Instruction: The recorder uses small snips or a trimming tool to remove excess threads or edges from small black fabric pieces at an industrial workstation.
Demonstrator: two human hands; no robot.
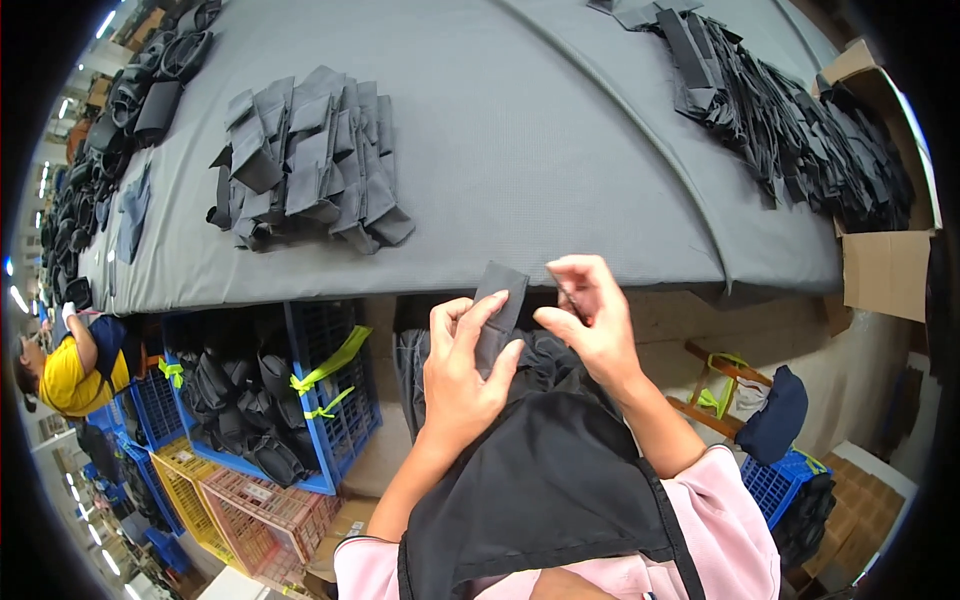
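One wide table, covered with grey cloth, is seen across the top of the frame. At the bottom centre, a black apron is worn over a pink top. A long heap of dark fabric pieces is spread at the upper right, and black rounded items are piled along the upper left edge. Left of centre, below the table, a blue crate is filled with dark items. A layered stack of grey pieces is laid at the upper left. An open cardboard box is placed at the right edge; a person in yellow is seen at the left.

The left hand is held at the centre, and between its fingers and thumb a grey fabric strip is grasped, just by the table's front edge. The right hand is raised just right of the strip, its thumb and forefinger parted. A small dark sliver is glimpsed there; whether it is gripped cannot be told.
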